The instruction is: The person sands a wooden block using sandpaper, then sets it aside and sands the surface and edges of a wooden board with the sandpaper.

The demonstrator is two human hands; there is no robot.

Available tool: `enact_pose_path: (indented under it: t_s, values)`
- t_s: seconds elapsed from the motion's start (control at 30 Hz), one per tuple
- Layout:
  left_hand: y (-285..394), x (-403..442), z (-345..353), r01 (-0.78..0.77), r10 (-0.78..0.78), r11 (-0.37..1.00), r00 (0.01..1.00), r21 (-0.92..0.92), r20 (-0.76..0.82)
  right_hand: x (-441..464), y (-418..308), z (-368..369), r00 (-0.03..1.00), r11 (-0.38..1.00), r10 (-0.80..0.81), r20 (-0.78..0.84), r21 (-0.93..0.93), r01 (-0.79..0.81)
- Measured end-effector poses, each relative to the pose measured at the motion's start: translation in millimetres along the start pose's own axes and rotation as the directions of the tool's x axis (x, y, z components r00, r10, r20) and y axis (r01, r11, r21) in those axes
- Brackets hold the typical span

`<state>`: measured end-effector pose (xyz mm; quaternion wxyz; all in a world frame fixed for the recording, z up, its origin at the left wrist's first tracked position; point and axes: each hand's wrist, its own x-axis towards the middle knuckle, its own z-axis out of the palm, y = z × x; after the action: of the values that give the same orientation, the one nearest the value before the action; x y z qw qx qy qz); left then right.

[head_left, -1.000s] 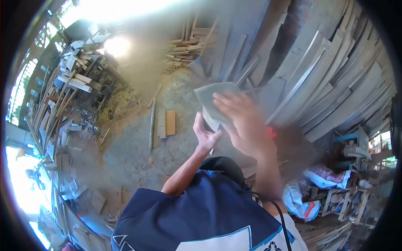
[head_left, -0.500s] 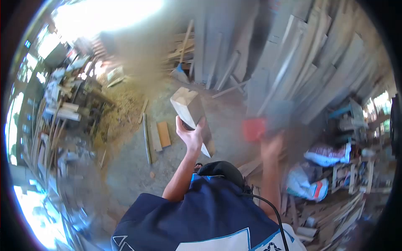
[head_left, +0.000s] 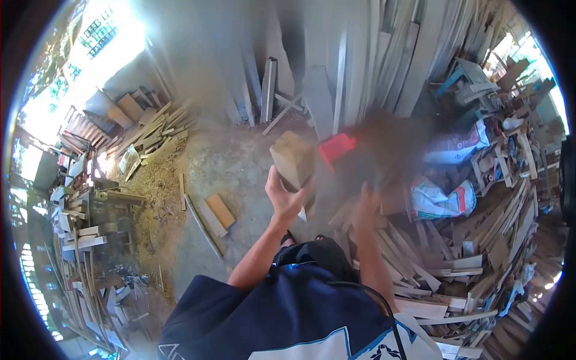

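Observation:
My left hand [head_left: 287,199] is wrapped round the lower part of a thick squared wooden block [head_left: 292,155], its end face turned up toward me. The block stands tilted in front of my body. To the right, my right hand [head_left: 366,210] is raised and smeared by motion. Just beyond its fingers is a blurred tool with a bright red part [head_left: 336,149] and a greyish body, close to the block's right side. The hand seems closed on the greyish part; I cannot make out the tool's kind.
Tall boards [head_left: 396,66] lean on the far wall. Sawdust [head_left: 162,192] and offcuts lie at left, with a tan board [head_left: 221,210] and a pole [head_left: 203,225] on the concrete floor. At right are a white sack [head_left: 444,201] and scrap wood piles [head_left: 426,306].
The view has turned. The red tool and my right hand have come closer to the block, which now stands more upright and further right in view. My left hand keeps its hold.

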<state>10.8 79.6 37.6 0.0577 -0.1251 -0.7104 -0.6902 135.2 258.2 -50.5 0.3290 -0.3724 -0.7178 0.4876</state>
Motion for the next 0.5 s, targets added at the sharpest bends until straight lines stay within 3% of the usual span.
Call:
enact_pose_path:
  t_s: [0.07,0.17,0.2,0.27,0.33,0.4,0.47,0.5]
  values:
    - [9,-14,6,0.022,-0.020,0.996,0.999,-0.084,0.027,7,0,-14,0.993,0.973,0.114,-0.017,0.205,-0.109]
    - [7,-33,24,0.027,-0.028,0.997,1.000,-0.066,-0.008,17,18,-26,0.963,0.844,0.243,0.116,0.464,-0.269]
    - [7,-37,33,0.037,-0.039,0.997,0.999,-0.062,-0.029,14,28,-21,0.949,0.814,0.269,0.164,0.488,-0.315]
    - [-5,-47,58,0.046,-0.045,0.998,0.999,0.042,-0.025,19,62,-22,0.937,0.890,0.236,0.256,0.331,-0.314]
    - [-27,-57,73,0.056,-0.056,0.980,0.998,0.192,-0.004,13,107,-18,0.927,0.977,0.158,0.340,0.083,-0.197]
    - [-50,-61,91,0.050,-0.052,0.972,0.999,0.232,0.001,6,148,-12,0.919,0.995,0.075,0.388,0.039,-0.097]
    - [-73,-64,100,0.122,-0.128,0.930,0.992,0.348,-0.005,2,194,0,0.894,0.965,-0.237,0.380,-0.018,0.263]
    - [-93,-68,104,0.076,-0.074,0.937,0.997,0.340,-0.019,1,221,5,0.786,0.825,-0.481,0.388,-0.103,0.556]
